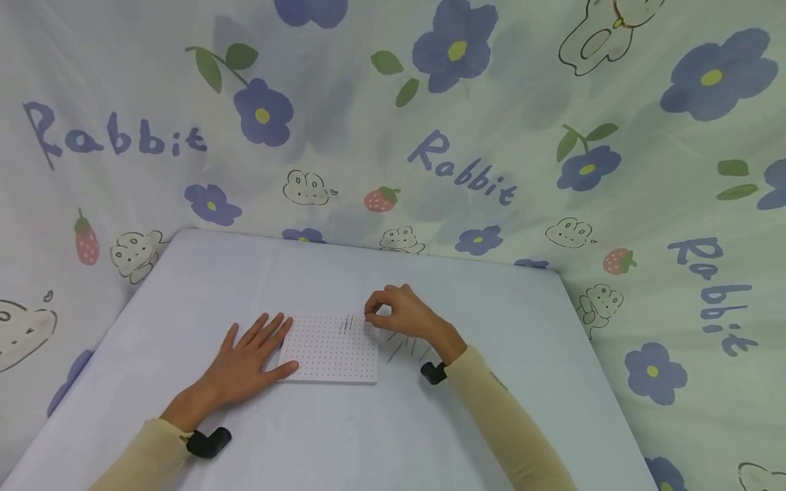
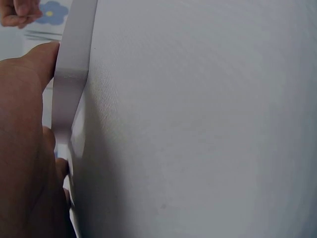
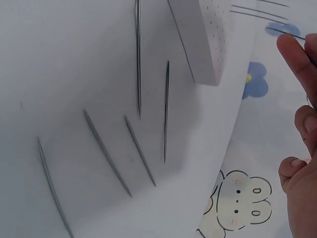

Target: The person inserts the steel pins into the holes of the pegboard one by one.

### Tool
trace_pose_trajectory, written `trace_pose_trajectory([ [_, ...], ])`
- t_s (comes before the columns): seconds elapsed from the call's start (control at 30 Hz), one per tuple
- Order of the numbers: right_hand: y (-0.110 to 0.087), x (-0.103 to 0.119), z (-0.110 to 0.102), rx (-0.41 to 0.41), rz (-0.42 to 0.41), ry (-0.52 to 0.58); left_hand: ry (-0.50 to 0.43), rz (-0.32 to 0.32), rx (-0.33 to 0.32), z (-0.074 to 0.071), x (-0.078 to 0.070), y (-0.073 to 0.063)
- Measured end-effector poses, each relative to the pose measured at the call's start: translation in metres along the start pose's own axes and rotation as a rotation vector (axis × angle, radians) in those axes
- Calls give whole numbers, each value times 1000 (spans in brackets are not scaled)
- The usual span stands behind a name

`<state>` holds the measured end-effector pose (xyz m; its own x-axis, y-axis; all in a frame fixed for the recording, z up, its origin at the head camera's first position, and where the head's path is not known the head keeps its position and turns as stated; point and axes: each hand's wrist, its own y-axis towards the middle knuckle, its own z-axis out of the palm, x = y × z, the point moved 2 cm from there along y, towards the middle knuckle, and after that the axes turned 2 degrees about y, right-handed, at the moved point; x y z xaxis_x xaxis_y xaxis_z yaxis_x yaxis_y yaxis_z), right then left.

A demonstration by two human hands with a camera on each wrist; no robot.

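A white board [image 1: 325, 372] with rows of small holes lies on the table. Three thin metal needles [image 1: 346, 324] stand upright in it near its far right part. My left hand [image 1: 248, 361] rests at the board's left side, fingers spread and straight, thumb over the near left corner. Above the board's far right corner my right hand [image 1: 402, 314] pinches a needle [image 3: 275, 30] between thumb and index finger; it shows as a thin dark line at the fingertips in the right wrist view. Several loose needles [image 3: 166, 111] lie on the table beside the board, under the right wrist.
The white table [image 1: 295, 443] reaches out on all sides of the board. Behind it hangs a patterned curtain [image 1: 344, 136] with flowers, rabbits and strawberries. A black wrist camera [image 1: 209, 442] sits on the left wrist, another black camera [image 1: 433, 372] on the right.
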<state>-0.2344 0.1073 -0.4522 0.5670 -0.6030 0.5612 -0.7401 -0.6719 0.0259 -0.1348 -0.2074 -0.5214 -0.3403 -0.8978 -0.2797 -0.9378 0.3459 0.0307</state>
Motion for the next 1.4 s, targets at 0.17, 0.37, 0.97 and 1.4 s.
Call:
trace_pose_trajectory([
  [0.17, 4, 3, 3, 12, -5, 7, 2, -3, -1, 2, 1, 0],
  [0.37, 8, 3, 8, 21, 12, 9, -7, -7, 2, 4, 2, -1],
  [0.97, 12, 3, 17, 34, 26, -66, -7, -12, 2, 5, 1, -2],
  [1.4, 15, 1, 20, 50, 39, -93, -1, -4, -1, 3, 0, 0],
])
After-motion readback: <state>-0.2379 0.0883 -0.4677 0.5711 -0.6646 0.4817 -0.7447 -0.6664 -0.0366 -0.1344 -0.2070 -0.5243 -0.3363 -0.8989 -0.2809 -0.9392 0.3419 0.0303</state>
